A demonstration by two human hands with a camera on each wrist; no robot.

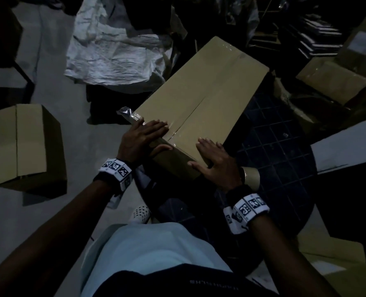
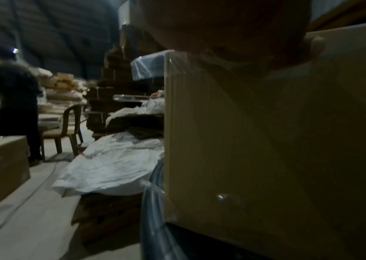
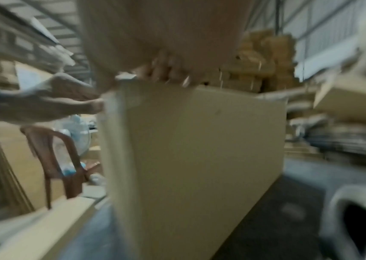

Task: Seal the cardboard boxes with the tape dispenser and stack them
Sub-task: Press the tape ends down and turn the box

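While left hand [image 1: 142, 136] lies flat, right hand [image 1: 215, 160] splayed — both pressing cardboard box [image 1: 207, 91]

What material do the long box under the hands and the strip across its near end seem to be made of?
Long box: apparently corrugated cardboard, matte tan, with a folded centre seam and faint ribbing on its side. Strip: likely clear plastic tape, glossy; it glints, wrinkles, and the cardboard shows through.

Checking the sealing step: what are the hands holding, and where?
Both hands lie flat on the long cardboard box at its near end: left hand on the taped corner, right hand beside it. Neither holds anything.
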